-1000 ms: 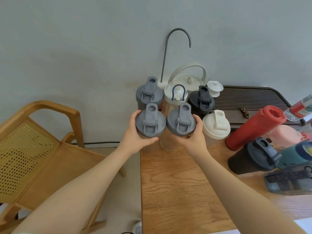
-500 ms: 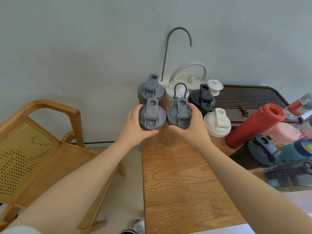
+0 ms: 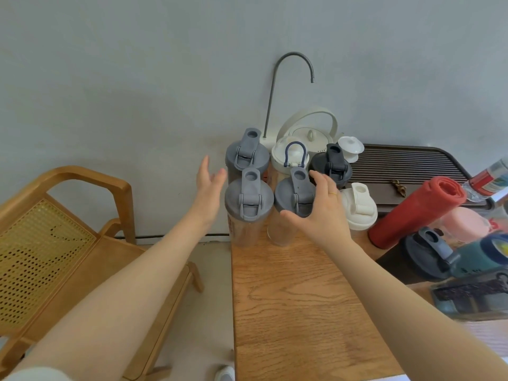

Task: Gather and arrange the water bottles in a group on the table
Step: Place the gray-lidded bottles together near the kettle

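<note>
Both the left hand (image 3: 209, 185) and right hand (image 3: 320, 213) have let go, fingers spread, of the grey-lidded clear bottles (image 3: 248, 204).

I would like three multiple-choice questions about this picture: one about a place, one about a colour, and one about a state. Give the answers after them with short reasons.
1. Where does the white-lidded bottle with the blue loop stand?
A. In the back row, between the grey-lidded bottle and the black-lidded bottle
B. On the wooden chair
C. At the near edge of the table

2. What colour are the lids of the two clear front bottles?
A. Red
B. Grey
C. White

3. What is the state of the left hand?
A. Closed around a bottle
B. Resting flat on the table
C. Open, beside the bottles, holding nothing

Answers:
1. A, it stands with one of those lids on each side.
2. B, both flip-top lids are grey.
3. C, the fingers are spread and there is a gap to the nearest bottle.
</note>
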### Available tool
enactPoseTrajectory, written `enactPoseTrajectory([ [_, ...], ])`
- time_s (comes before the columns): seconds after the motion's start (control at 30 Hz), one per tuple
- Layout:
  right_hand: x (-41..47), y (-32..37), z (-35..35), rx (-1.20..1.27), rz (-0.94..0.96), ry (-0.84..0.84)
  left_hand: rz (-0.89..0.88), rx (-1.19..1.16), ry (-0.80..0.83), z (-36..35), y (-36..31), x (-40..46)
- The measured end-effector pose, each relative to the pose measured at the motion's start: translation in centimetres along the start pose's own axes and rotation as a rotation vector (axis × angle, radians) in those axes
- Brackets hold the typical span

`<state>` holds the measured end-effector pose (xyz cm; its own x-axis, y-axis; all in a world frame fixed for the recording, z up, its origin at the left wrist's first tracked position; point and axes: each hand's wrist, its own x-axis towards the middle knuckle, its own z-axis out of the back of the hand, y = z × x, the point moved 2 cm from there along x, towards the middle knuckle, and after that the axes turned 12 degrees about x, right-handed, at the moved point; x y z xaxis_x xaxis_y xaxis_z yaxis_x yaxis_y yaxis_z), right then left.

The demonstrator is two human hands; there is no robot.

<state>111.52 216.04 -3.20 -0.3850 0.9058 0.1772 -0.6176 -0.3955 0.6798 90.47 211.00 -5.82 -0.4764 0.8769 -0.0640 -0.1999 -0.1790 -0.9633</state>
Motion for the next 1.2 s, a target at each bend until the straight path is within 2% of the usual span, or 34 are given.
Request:
enactPoseTrajectory([
  [0.1,0.9,3.0,0.4,-0.109,0.202,-0.024,0.058,0.042,0.024,0.6,-0.3,3.3],
  [0.2,2.2,6.6,-0.4,-0.218,0.335,0.148,0.023,0.055,0.168,1.0,-0.5,5.5],
  [0.27,2.4,7.6,-1.6,-0.296,0.331,0.272,-0.06,0.149,0.266,1.4,-0.8,6.6],
  [0.4,2.4,6.6,-3.6,-0.419,0.28,0.391,-0.243,0.458,0.443,2.1,-1.5,8.9],
  [0.47,2.4,6.3,-3.9,-0.481,0.288,0.417,-0.335,0.573,0.493,2.0,-2.0,9.6],
  [0.57,2.4,6.2,-3.8,-0.456,0.302,0.393,-0.404,0.61,0.545,1.2,-2.3,9.8],
  [0.63,2.0,6.2,-4.0,-0.426,0.309,0.362,-0.448,0.603,0.529,0.8,-1.8,9.5],
  [0.77,1.3,5.8,-4.8,-0.417,0.376,0.192,-0.486,0.59,0.436,0.7,-1.4,8.9],
  [0.93,1.5,6.1,-4.8,-0.557,0.348,0.073,-0.415,0.617,0.337,0.1,-1.4,8.3],
  [1.07,1.2,6.3,-5.2,-0.583,0.335,0.085,-0.328,0.744,0.338,0.4,-1.1,8.1],
  [1.13,1.0,5.8,-4.1,-0.499,0.321,0.128,-0.336,0.825,0.334,0.7,-1.5,7.4],
  [1.2,0.5,4.9,-2.2,-0.373,0.305,0.116,-0.364,0.801,0.212,1.4,-2.5,5.7],
])
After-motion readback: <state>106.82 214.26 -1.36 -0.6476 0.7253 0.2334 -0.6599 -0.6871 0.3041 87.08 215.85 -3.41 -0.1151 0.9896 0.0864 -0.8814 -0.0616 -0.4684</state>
